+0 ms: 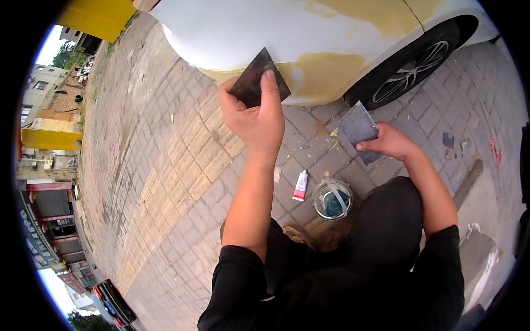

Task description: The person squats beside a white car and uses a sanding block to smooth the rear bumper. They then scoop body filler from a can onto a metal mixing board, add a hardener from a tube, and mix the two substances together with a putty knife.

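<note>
My left hand [251, 113] grips a dark square putty spreader [248, 83], raised in front of the lower body panel of a white car [298, 27] with patches of yellowish filler [334, 74]. My right hand [386, 140] holds a grey rectangular spreader [358, 124] by its lower part, below the car's rear or front wheel [408, 66]; which wheel I cannot tell. On the pavement below and between my hands lie a white tube with a red end [300, 185] and an open round tin [323, 207] with a pale strip across it and blue material inside.
Brick paving [182, 198] surrounds my crouched legs [386, 215], with scraps of debris and pink bits [496, 154] to the right. Yellow structures [94, 16] stand at the upper left. Shopfronts [52, 220] and a parked dark car [113, 306] are along the left rim.
</note>
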